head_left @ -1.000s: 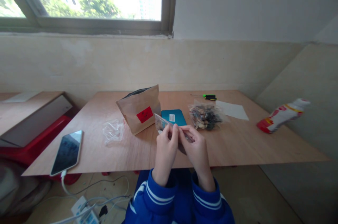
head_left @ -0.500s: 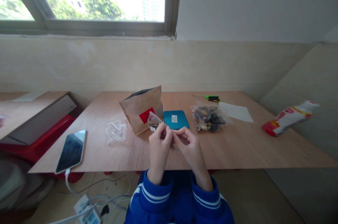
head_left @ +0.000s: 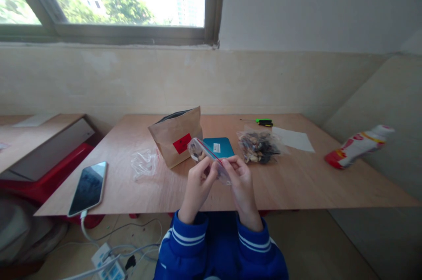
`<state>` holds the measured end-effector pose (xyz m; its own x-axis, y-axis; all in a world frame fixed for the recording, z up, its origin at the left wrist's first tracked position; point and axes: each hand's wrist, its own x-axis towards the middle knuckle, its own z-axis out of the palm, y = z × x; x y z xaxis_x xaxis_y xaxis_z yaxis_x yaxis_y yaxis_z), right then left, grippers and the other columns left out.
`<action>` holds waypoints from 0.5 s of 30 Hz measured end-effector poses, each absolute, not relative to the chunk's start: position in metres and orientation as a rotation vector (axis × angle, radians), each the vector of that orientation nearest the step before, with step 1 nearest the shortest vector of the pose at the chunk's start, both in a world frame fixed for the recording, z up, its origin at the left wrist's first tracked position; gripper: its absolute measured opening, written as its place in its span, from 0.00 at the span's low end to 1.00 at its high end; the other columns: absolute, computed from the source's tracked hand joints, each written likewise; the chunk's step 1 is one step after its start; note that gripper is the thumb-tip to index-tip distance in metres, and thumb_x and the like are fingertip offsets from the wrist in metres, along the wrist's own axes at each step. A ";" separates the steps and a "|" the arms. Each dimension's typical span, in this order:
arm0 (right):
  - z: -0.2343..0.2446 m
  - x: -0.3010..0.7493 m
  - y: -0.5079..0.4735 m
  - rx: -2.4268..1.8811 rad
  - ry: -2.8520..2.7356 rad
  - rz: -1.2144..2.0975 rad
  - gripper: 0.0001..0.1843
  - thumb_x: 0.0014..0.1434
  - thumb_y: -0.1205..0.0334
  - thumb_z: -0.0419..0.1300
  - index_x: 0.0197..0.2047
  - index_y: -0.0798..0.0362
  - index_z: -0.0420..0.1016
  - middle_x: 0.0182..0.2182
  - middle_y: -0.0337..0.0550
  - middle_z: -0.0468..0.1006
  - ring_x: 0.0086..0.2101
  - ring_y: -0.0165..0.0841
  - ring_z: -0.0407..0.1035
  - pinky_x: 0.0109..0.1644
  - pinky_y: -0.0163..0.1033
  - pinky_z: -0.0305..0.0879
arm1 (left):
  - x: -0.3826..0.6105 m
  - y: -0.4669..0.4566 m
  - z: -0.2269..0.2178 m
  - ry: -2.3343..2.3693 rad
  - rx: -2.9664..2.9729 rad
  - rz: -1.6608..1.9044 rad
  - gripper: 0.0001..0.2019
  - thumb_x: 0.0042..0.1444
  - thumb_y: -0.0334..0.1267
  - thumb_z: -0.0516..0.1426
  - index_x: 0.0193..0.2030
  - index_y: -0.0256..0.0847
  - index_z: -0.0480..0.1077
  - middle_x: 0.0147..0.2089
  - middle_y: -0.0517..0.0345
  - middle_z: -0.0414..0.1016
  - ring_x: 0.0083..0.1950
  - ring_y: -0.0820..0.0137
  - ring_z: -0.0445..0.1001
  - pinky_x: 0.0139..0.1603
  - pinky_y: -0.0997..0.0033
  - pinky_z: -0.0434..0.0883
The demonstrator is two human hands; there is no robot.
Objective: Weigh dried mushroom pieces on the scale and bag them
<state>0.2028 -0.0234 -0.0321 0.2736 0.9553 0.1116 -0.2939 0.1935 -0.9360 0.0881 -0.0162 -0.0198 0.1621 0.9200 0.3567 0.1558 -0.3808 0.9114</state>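
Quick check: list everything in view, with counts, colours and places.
small zip bag: 1, clear with red seal, held between both hands
paper pouch: 1, brown with red label, on table
flat case: 1, teal with white label, on table beyond hands
zip bag of pieces: 1, clear, dark and tan contents, right of case
crumpled plastic bag: 1, clear, left of pouch
smartphone: 1, dark screen, table's left side, white cable
small tool: 1, green and black, far edge
paper sheet: 1, white, far right of table
bottle: 1, red and white, right of table
left hand, right hand: one each, on small zip bag
sleeves: 2, blue, white stripes, at bottom
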 end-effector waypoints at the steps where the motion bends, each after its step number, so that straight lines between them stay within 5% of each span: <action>1: -0.032 0.200 -0.024 -0.993 -0.868 1.002 0.16 0.51 0.49 0.67 0.31 0.52 0.69 0.31 0.41 0.80 0.33 0.35 0.76 0.38 0.39 0.74 | 0.089 -0.016 -0.020 1.062 1.705 1.295 0.15 0.61 0.42 0.51 0.24 0.41 0.58 0.22 0.64 0.61 0.24 0.76 0.61 0.25 0.76 0.58; 9: -0.040 0.180 -0.028 -1.145 -0.929 0.556 0.13 0.60 0.51 0.59 0.37 0.54 0.71 0.37 0.48 0.80 0.38 0.37 0.76 0.44 0.42 0.73 | 0.093 -0.014 -0.027 1.152 1.801 1.285 0.13 0.58 0.37 0.51 0.22 0.41 0.58 0.20 0.66 0.58 0.22 0.77 0.58 0.25 0.77 0.56; 15: -0.047 0.221 -0.017 -1.153 -0.654 0.421 0.18 0.55 0.48 0.63 0.35 0.55 0.68 0.35 0.50 0.81 0.30 0.35 0.77 0.37 0.41 0.75 | 0.084 -0.027 -0.029 1.144 1.736 1.225 0.16 0.58 0.37 0.51 0.19 0.41 0.56 0.17 0.66 0.57 0.19 0.78 0.57 0.22 0.76 0.53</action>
